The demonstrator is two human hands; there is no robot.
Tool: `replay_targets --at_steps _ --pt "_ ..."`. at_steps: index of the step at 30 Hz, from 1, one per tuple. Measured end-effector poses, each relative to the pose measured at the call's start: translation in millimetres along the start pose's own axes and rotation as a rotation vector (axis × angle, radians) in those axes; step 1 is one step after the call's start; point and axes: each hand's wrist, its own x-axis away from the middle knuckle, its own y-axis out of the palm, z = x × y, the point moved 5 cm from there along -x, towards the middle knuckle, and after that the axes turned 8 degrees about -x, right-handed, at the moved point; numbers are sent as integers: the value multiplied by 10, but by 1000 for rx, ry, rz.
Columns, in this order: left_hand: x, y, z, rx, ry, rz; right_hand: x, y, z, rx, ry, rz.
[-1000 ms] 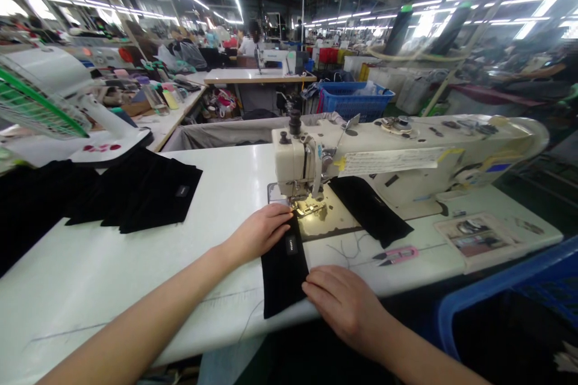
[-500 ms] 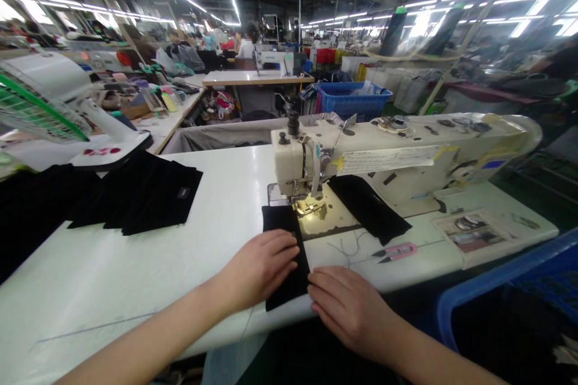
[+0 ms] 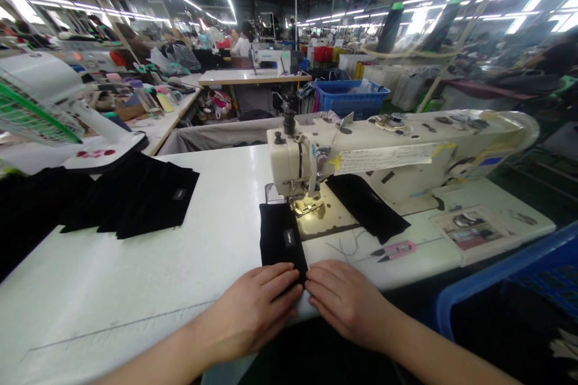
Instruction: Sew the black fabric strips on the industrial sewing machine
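A narrow piece of black fabric (image 3: 274, 234) with a small label (image 3: 289, 238) lies on the white sewing table (image 3: 217, 240), its far end beside the presser foot (image 3: 307, 208) of the sewing machine (image 3: 361, 150). My left hand (image 3: 259, 307) rests on the fabric's near end, fingers extended flat and close together, thumb hidden. At the near right edge, my right hand (image 3: 345, 301) has its fingers bent and pressed together, with the fingertips on the fabric; its thumb is out of sight. The two hands' fingertips are almost touching. The near end of the fabric is mostly covered.
Another black fabric piece (image 3: 368, 207) lies under the machine arm, near pink-handled thread snips (image 3: 395, 251). Stacked black pieces (image 3: 153, 198) are at left, beside a white fan (image 3: 54, 102). A blue basket (image 3: 445, 307) stands at lower right. Loose thread lies by the snips.
My left hand has slid toward me along the fabric, uncovering the label. My right hand has barely moved. The fabric remains beside the presser foot.
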Motion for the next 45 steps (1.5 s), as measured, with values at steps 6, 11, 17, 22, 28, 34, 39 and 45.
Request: replay_targets --at_steps 6,11,17,22,28,34,39,45 --pt "-23 15 -108 21 -17 -23 -65 6 98 -17 27 8" --pt "-55 46 -226 20 -17 -33 -115 52 218 -10 65 -28" --pt "-76 74 -366 27 -22 -19 -231 34 325 2 45 12" --pt "-80 92 -490 31 -48 -22 -314 26 394 9 44 30" --pt "-119 127 -611 -6 -40 -43 -377 60 512 11 58 28" --pt "-160 140 -748 -21 -57 -52 -466 82 622 15 70 29" --pt "-201 142 -869 -21 -72 -35 -530 87 702 63 112 19" --pt "-249 155 -994 -13 -84 -32 -603 101 788 143 196 -28"
